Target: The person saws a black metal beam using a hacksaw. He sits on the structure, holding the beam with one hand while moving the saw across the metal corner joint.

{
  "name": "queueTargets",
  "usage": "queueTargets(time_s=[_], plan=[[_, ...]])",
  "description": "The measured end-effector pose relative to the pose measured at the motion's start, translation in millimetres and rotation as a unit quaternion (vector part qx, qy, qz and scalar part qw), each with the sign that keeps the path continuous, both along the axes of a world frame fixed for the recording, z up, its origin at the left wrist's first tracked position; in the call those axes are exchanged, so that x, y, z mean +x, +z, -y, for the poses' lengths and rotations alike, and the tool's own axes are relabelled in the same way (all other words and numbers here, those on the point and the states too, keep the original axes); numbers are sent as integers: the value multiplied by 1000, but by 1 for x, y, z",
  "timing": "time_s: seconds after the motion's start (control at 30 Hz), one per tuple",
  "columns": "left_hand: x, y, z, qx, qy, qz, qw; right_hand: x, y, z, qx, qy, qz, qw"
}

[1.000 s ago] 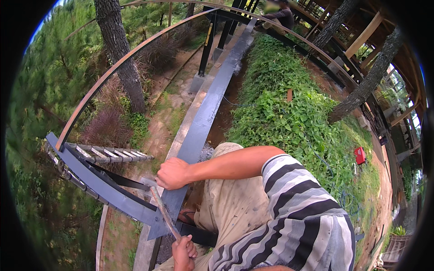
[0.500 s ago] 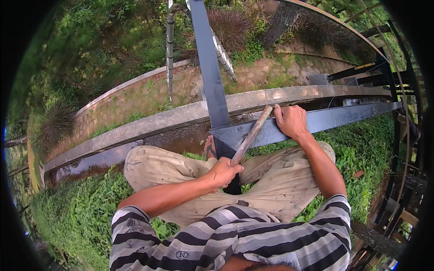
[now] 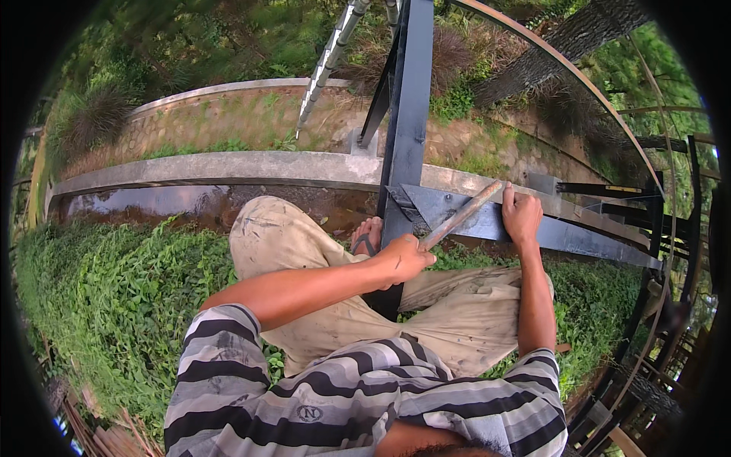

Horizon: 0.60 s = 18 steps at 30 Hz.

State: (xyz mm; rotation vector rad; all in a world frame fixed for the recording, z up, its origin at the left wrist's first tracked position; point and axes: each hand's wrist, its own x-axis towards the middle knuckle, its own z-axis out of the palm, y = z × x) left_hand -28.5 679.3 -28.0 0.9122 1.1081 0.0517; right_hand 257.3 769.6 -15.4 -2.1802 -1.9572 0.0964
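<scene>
My left hand is closed round the lower end of a worn brown rod, which slants up to the right. Its far end stops just left of my right hand. Whether the rod is wood or rusty metal is hard to tell. My right hand is closed over the black beam, thumb pointing up; whatever its fingers grip is hidden. This beam meets an upright black post at a joint with a triangular plate, just beyond my left hand. My sandalled left foot is beside the post.
Green creepers cover the ground around my bent legs. A water channel with a concrete curb runs beyond. Bamboo poles stand farther off. A curved rod and dark framework are on the right.
My view has shifted, so the post and beam now appear farther right and the beam slopes down rightward. The left hand still holds the rod; the right hand remains at the beam.
</scene>
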Motion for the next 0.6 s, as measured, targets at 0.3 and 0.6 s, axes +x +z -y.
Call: queueTargets(time_s=[0.3,0.6], plan=[[-5,15,-74,200,-12,-106,974,-6,9,-73,24,-27,-6,999],[-3,8,-145,242,30,-122,962,-8,13,-137,42,-57,-34,997]])
